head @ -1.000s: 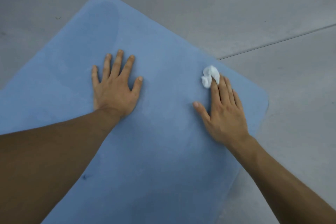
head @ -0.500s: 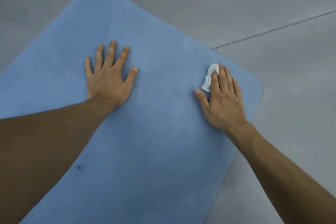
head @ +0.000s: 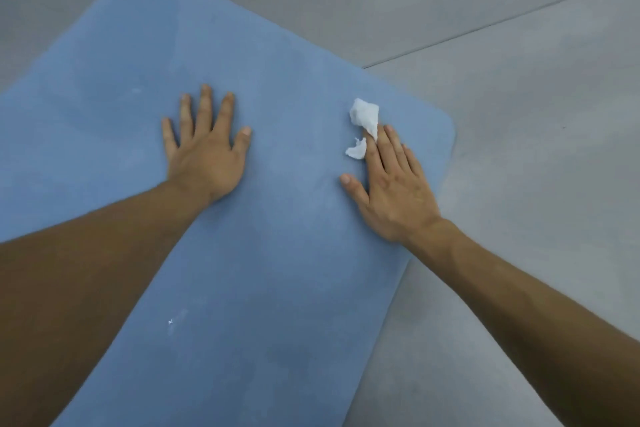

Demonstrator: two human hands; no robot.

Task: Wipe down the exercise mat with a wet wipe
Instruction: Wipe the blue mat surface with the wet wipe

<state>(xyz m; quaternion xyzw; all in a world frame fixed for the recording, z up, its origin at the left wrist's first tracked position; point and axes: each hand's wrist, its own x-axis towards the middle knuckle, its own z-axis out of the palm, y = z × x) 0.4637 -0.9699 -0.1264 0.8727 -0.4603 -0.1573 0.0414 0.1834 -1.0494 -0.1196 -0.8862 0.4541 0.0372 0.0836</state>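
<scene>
**Item: wet wipe and mat, handling notes**

- **Crumpled white wet wipe** (head: 363, 114). Lies on the mat near its far right corner, pinned under the fingertips of the right hand (head: 391, 191). One bunched lobe sticks out beyond the fingers. A smaller scrap shows just left of the forefinger, and whether it is joined to the rest cannot be told. Judged very light, limp and damp, likely to roll up or shred under drag. Best worked flat under the finger pads rather than pinched.
- **Right hand.** Fingers straight and close together, thumb out to the side, pressing down on the wipe, not curled round it.
- **Pale blue, round-cornered foam exercise mat** (head: 277, 253). Lies flat on the grey floor (head: 519, 114). Judged soft, light and matt, so it may creep when rubbed.
- **Left hand** (head: 207, 156). Flat on the mat's middle, fingers spread, holding nothing and apparently bracing the mat.
- **Small white fleck** (head: 170, 321). Sits on the near part of the mat, possibly wipe lint.
</scene>
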